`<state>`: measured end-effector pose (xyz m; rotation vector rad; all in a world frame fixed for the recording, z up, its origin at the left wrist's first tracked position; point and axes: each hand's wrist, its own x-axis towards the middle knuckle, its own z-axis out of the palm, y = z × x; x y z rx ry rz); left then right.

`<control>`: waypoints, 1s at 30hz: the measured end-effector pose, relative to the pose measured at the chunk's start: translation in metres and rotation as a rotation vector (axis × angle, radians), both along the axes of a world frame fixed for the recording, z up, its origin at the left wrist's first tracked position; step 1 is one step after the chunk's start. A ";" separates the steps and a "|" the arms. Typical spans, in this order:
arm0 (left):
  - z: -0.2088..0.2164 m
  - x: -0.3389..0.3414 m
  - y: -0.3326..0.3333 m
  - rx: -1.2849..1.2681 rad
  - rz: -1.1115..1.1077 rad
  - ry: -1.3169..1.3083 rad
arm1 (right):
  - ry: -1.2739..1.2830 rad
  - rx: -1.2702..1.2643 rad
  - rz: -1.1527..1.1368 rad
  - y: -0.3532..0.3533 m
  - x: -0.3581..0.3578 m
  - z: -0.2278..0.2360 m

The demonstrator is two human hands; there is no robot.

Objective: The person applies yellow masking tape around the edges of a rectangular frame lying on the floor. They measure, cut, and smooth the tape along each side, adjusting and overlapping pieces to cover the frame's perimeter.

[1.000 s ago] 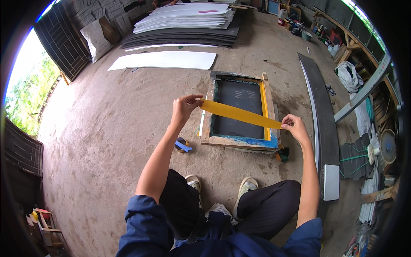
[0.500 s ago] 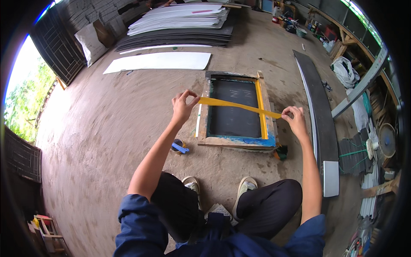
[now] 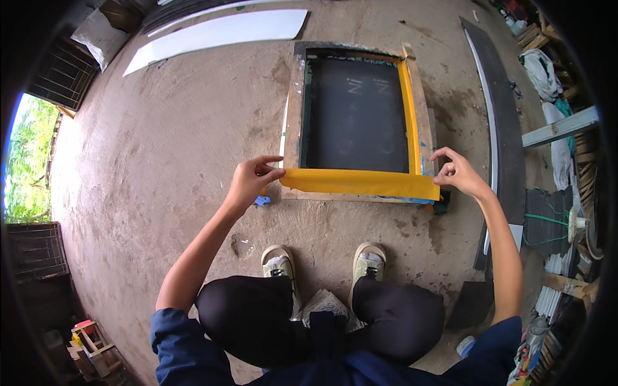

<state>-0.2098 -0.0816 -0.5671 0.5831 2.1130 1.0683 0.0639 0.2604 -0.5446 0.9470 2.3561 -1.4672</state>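
One yellow strip, pinched at either end by fingers of the left hand and right hand, spanned a wooden frame.

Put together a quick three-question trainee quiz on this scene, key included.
1. What colour is the strip between the left hand and the right hand?
2. Fill in, near or far: the strip runs along the wooden frame's ____ side.
3. Where is the white panel? A: on the frame; B: on the floor; C: under the right hand.

Key: 1, yellow; 2, near; 3, B.
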 end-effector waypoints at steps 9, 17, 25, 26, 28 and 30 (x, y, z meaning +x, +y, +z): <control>-0.033 0.007 -0.006 -0.113 0.000 -0.314 | -0.208 -0.151 0.040 -0.003 0.009 -0.036; -0.028 0.015 -0.009 -0.147 -0.021 -0.246 | -0.159 -0.068 0.095 -0.002 0.016 -0.037; -0.035 0.000 0.022 -0.257 -0.126 0.011 | -0.252 0.150 0.002 0.004 -0.012 -0.048; -0.038 -0.002 0.025 -0.256 -0.124 0.030 | -0.259 0.236 0.061 0.003 -0.014 -0.050; -0.042 -0.004 0.028 -0.252 -0.154 0.088 | -0.279 0.412 0.185 0.000 -0.018 -0.055; -0.045 -0.005 0.031 -0.288 -0.164 0.117 | -0.255 0.465 0.162 -0.005 -0.020 -0.059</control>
